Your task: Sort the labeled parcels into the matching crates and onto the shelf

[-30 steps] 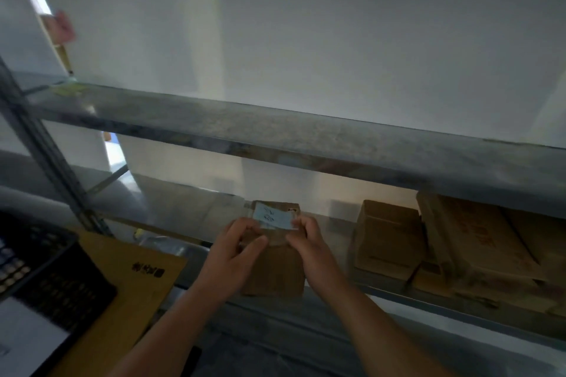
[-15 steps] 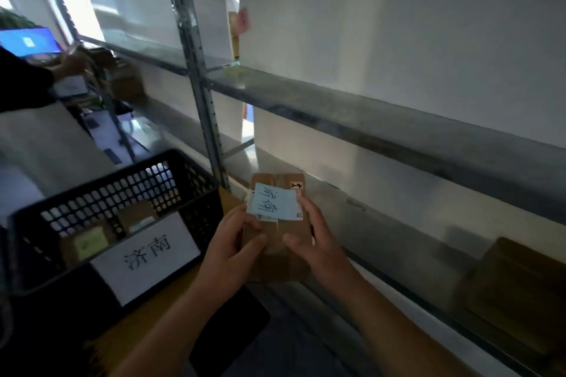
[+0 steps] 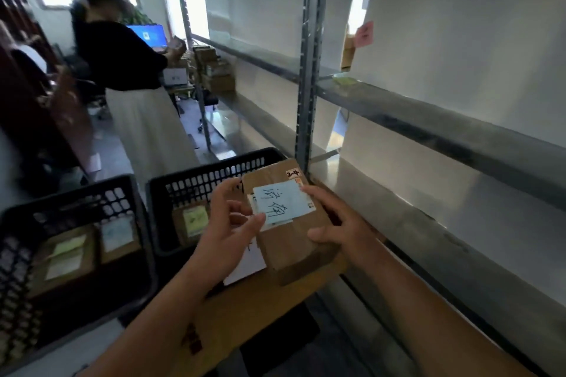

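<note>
Brown cardboard makes up the parcel (image 3: 291, 232) that both hands hold up in the air. The left hand (image 3: 228, 223) grips its left side, with the thumb tip pressing on the corner of the pale blue label (image 3: 283, 203) stuck on top. The right hand (image 3: 340, 223) grips the right side, thumb curled over the near edge and fingers along the far side. The label has dark handwriting on it. Just behind the left hand sits a black crate (image 3: 211, 180) with holes in its walls, and a small box with a yellow note (image 3: 194, 219) lies inside it. Further to the left of the hands is a second black crate (image 3: 76, 217), holding boxes with pale notes on them. Both crates sit on a tabletop (image 3: 254, 309) with a brown cardboard sheet on it, below the hands. To the right of the hands runs a grey metal shelf (image 3: 428, 128) with bare boards. A pink note (image 3: 364, 34) is stuck up high past the shelf post. Far off behind the left hand, another person (image 3: 122, 70) in a dark top stands near a lit blue screen (image 3: 148, 35).
</note>
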Motion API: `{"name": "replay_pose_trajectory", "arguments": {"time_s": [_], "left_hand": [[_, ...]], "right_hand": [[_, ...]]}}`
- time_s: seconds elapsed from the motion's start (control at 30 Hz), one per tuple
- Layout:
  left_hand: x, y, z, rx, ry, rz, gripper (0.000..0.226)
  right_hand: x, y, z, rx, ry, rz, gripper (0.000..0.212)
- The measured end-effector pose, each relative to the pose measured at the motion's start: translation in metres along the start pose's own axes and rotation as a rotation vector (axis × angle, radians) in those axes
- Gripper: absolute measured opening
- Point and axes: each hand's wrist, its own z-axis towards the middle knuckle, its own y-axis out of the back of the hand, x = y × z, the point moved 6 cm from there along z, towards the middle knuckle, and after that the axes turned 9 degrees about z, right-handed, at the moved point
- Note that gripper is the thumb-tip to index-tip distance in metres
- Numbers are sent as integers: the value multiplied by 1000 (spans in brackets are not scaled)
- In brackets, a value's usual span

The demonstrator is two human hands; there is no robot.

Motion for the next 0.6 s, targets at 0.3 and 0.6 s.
{"name": "replay_pose_trajectory", "arguments": {"time_s": [0.3, 0.6], "left_hand": [[46, 152, 28, 113, 164, -95, 59], [83, 212, 16, -137, 207, -96, 48]], "right_hand": [[59, -113, 86, 339, -26, 165, 76], [58, -158, 135, 289, -28, 168, 69]]}}
